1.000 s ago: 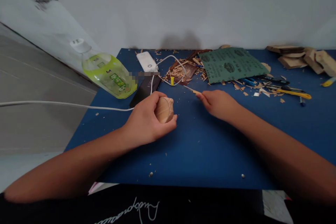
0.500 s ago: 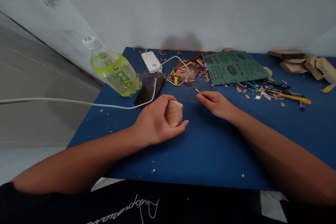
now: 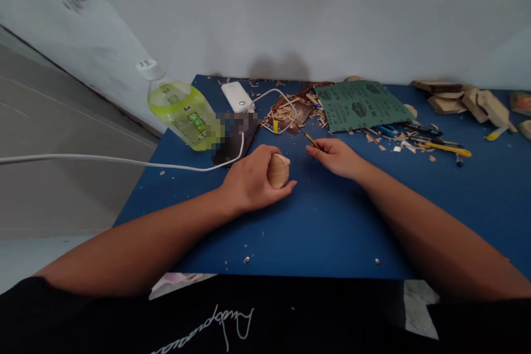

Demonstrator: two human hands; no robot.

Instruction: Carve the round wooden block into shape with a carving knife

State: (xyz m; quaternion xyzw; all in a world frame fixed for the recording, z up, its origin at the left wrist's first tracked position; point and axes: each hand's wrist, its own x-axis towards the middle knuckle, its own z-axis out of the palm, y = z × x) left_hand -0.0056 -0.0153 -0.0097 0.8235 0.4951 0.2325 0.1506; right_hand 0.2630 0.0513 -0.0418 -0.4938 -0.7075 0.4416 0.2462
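Note:
My left hand (image 3: 254, 180) is wrapped round a rounded piece of pale wood (image 3: 278, 171), its thumb stretched along the near side. A thin curved line runs over the wood's face, and its right edge looks uneven. To the right, my right hand (image 3: 335, 157) pinches a short yellow pencil (image 3: 312, 140), dark pointed end aimed up and left. Pencil and wood are apart, with blue table (image 3: 319, 232) between them. Just behind my left hand lies a dark phone (image 3: 227, 149), with a white cable (image 3: 182, 166) crossing it.
A bottle of yellow-green liquid (image 3: 182, 113) leans at the left. Behind my hands are a white power bank (image 3: 236, 97), wood shavings (image 3: 286, 112) and green sandpaper (image 3: 360, 105). Cutters, including a yellow-handled one (image 3: 450, 149), lie at the right, before several wood blocks (image 3: 448, 104).
The pencil has turned in my right hand and now shows more of its length. My left hand still holds the wood, tilted slightly differently. The view has shifted a little.

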